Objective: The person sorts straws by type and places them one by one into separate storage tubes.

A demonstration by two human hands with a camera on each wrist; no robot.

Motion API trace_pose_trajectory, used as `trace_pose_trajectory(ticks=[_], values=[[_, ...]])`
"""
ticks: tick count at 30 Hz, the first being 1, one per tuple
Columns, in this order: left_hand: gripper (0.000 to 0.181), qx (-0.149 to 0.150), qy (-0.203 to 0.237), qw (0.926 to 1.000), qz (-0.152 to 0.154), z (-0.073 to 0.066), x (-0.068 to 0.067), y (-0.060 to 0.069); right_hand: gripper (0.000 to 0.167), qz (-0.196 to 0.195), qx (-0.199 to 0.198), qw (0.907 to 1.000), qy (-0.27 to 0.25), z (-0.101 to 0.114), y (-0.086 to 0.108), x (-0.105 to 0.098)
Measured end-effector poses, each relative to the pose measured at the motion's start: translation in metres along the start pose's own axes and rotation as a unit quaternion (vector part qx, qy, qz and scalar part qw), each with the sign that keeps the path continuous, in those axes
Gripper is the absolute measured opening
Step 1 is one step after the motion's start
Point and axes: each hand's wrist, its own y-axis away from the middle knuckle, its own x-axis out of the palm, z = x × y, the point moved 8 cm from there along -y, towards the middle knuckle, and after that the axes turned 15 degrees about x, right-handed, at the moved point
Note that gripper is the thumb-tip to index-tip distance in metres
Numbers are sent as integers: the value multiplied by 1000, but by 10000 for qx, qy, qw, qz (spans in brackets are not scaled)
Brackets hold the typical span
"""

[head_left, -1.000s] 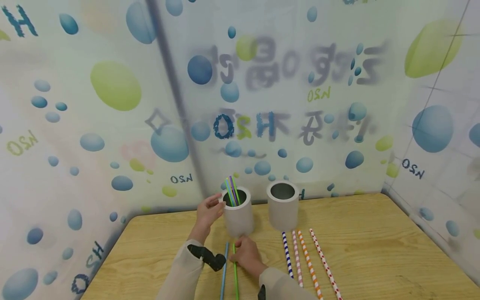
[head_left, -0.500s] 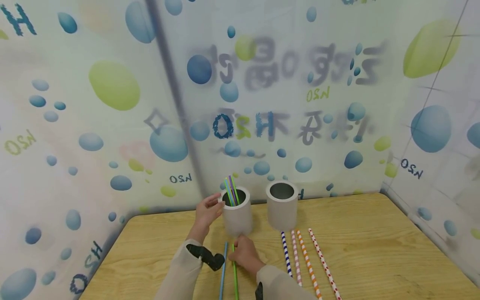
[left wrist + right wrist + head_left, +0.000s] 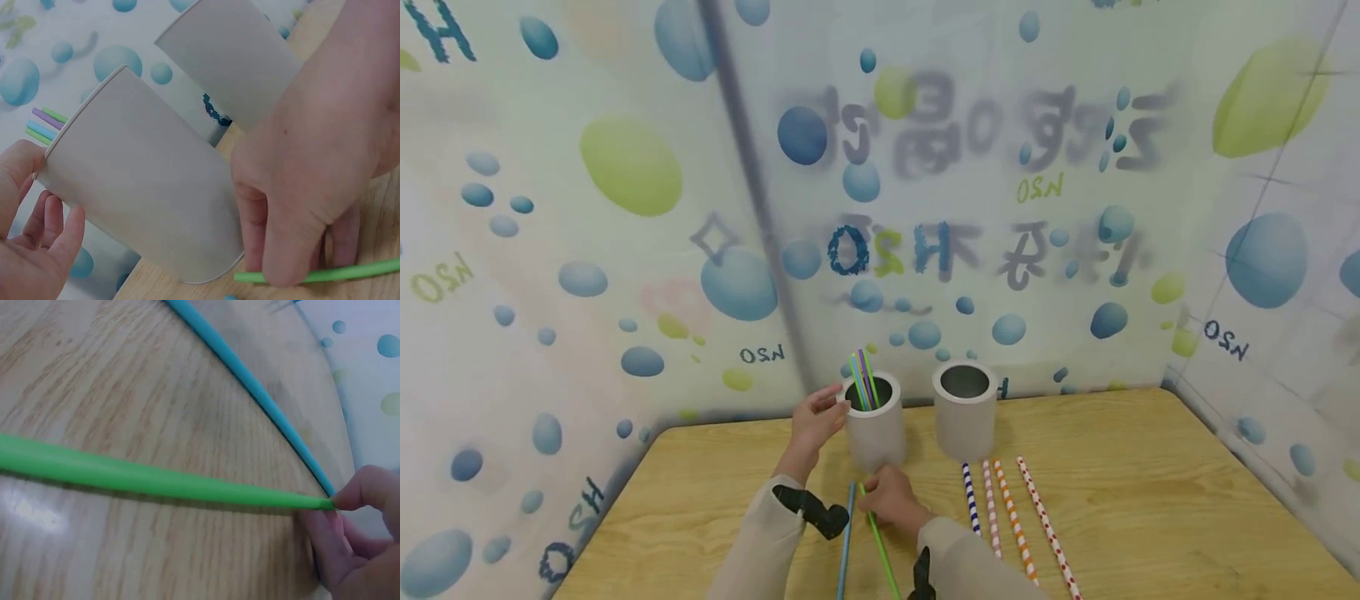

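Right grip (image 3: 892, 497) pinches the green straw (image 3: 882, 550) by its far end; held off-centre, it could swing left into the blue straw (image 3: 844, 568); left grip (image 3: 815, 425) loosely touches the left cup (image 3: 877, 437).

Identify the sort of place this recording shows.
Probably a small screened-off tabletop workspace: a wooden table with two pale cups and patterned straws on it, backed by bubble-printed sheeting. The wider setting is out of view.

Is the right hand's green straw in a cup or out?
Out: the right hand pinches the green straw over the table, in front of the cup holding other straws.
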Motion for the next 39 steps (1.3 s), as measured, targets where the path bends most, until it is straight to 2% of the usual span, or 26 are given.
trace_pose_trajectory(ticks=[4,10,18,23,30,39], values=[[36,38,98,9999,-1,-3,1,0,6,236,297,9978,-544,-4,-6,-3],[36,-22,56,10000,25,-1,0,3,18,78,424,9946,-943,-5,-10,-18],[36,-36,69,9999,80,2,0,1,23,-289,-263,9961,-792,18,-3,-41],[36,-14,61,9999,82,3,1,-1,27,-384,-423,9922,-1112,28,3,-54],[36,42,112,9999,97,1,4,0,31,-288,-491,9847,-1648,35,5,-69],[37,25,153,9999,76,3,1,-1,32,-563,-1242,9780,-1581,55,4,-95]])
